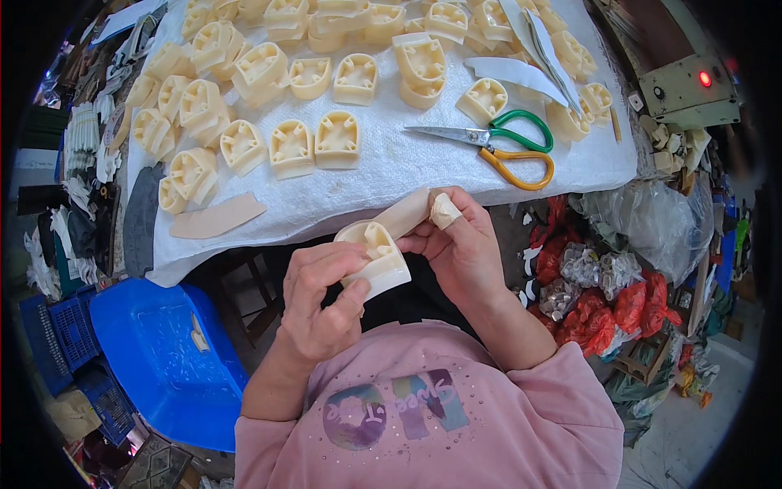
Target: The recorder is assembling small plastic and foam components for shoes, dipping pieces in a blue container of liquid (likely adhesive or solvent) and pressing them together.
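Note:
Just in front of the table edge, my left hand [319, 303] grips a cream plastic shoe heel [389, 273], its hollow, ribbed side turned up. A beige strip of thin material [406, 213] runs from the heel's far side to my right hand [463, 251]. My right fingers are pinched on that strip, and one wears a pale wrap [445, 210]. Whether the strip is stuck to the heel I cannot tell. Another beige strip [218, 218] lies flat at the table's near left. Scissors [489, 140] with one green and one orange handle lie slightly apart on the right.
Many similar cream heels [262, 72] cover the far part of the white-clothed table [366, 175]. Pale strips [521, 75] lie at its far right. A blue tub [175, 359] stands below left. Red and clear bags [590, 301] are piled right, under a box with a red light [692, 91].

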A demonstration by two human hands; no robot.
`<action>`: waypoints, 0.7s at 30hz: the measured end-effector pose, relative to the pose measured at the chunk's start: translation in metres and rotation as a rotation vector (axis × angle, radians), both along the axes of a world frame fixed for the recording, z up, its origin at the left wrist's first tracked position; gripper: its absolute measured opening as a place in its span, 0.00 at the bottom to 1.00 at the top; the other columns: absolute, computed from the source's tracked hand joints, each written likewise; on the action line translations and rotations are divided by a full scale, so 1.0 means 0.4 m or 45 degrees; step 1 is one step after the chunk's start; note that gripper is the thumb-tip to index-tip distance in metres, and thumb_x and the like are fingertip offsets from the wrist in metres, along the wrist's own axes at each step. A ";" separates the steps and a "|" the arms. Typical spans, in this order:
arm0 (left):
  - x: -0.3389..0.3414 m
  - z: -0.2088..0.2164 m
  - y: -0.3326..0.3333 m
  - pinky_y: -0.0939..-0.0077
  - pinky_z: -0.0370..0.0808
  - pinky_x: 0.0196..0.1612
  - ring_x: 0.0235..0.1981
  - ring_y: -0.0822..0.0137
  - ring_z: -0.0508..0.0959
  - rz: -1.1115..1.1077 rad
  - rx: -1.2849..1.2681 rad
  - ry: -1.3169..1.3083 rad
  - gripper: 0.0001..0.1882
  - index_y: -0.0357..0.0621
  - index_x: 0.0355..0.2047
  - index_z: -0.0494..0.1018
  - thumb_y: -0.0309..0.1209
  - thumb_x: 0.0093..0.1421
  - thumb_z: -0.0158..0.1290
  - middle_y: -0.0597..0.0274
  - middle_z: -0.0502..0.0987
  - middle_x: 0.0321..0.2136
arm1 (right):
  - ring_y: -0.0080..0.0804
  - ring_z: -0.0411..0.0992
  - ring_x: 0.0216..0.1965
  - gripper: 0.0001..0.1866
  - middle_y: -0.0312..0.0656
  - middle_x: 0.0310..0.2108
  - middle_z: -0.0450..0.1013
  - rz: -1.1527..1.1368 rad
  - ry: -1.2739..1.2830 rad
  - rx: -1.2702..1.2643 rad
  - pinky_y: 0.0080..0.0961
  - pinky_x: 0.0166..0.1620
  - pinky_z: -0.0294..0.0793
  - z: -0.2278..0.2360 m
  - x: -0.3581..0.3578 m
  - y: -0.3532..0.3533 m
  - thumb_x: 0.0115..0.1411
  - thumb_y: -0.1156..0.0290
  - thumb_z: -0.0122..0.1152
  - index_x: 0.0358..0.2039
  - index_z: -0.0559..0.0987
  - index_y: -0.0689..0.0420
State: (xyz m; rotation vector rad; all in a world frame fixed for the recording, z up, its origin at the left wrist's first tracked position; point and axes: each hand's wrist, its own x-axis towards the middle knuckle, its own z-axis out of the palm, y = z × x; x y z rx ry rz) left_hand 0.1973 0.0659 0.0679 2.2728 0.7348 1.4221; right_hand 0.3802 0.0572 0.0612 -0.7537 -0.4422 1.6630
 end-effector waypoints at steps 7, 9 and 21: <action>0.008 0.013 0.004 0.67 0.68 0.29 0.32 0.55 0.76 0.192 0.163 0.279 0.13 0.39 0.33 0.67 0.18 0.46 0.55 0.50 0.73 0.35 | 0.25 0.73 0.37 0.13 0.43 0.37 0.73 -0.107 -0.315 0.087 0.23 0.43 0.76 0.021 -0.028 -0.017 0.66 0.66 0.47 0.41 0.71 0.63; 0.016 0.017 0.005 0.67 0.66 0.28 0.31 0.55 0.76 0.229 0.158 0.317 0.12 0.39 0.32 0.67 0.19 0.46 0.55 0.50 0.73 0.35 | 0.22 0.72 0.36 0.13 0.40 0.36 0.73 -0.085 -0.477 0.152 0.20 0.40 0.74 0.013 -0.024 -0.023 0.65 0.67 0.47 0.43 0.72 0.63; 0.032 0.026 0.009 0.70 0.63 0.23 0.24 0.60 0.69 0.262 0.107 0.364 0.13 0.37 0.30 0.68 0.18 0.42 0.56 0.52 0.69 0.31 | 0.19 0.69 0.25 0.16 0.40 0.30 0.75 -0.009 -0.949 0.496 0.18 0.29 0.69 0.001 -0.038 -0.009 0.62 0.69 0.46 0.47 0.73 0.61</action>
